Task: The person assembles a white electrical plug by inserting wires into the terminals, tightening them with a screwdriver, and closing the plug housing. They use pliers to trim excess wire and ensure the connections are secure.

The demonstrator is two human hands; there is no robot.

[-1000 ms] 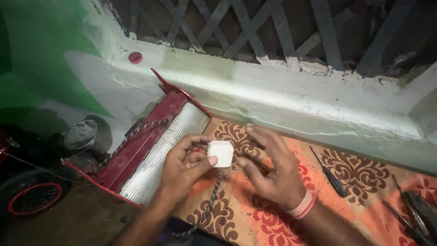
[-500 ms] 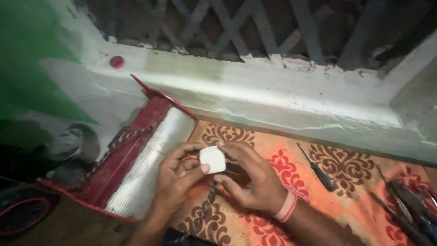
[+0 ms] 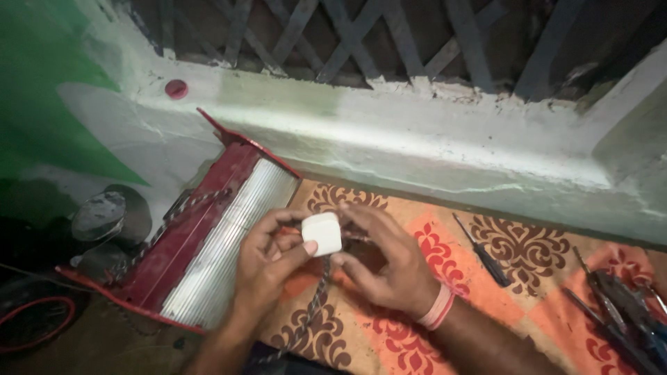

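Your left hand [image 3: 267,260] and right hand [image 3: 389,264] meet over the patterned orange cloth [image 3: 528,264], and both grip a small white plastic block [image 3: 322,233] with rounded corners. Your left thumb presses its lower edge while the other left fingers curl behind it. Your right fingers close on its right side, and a dark part shows between them, too hidden to name. A braided cord [image 3: 316,305] hangs from under the block and trails down across the cloth toward you.

Just beside your left hand lies a long red metal housing [image 3: 184,243], open like a tray, with a ribbed silver reflector [image 3: 229,250] set inside it and a wire lying along its red side. To its left stands a dark round can [image 3: 111,219]; what it holds cannot be told.

A dark-handled screwdriver [image 3: 483,250] lies on the cloth to your right, well apart from your hands, and a cluster of other tools [image 3: 618,305] sits at the far right edge. A small red cap [image 3: 176,88] rests on the white ledge [image 3: 417,139] above.
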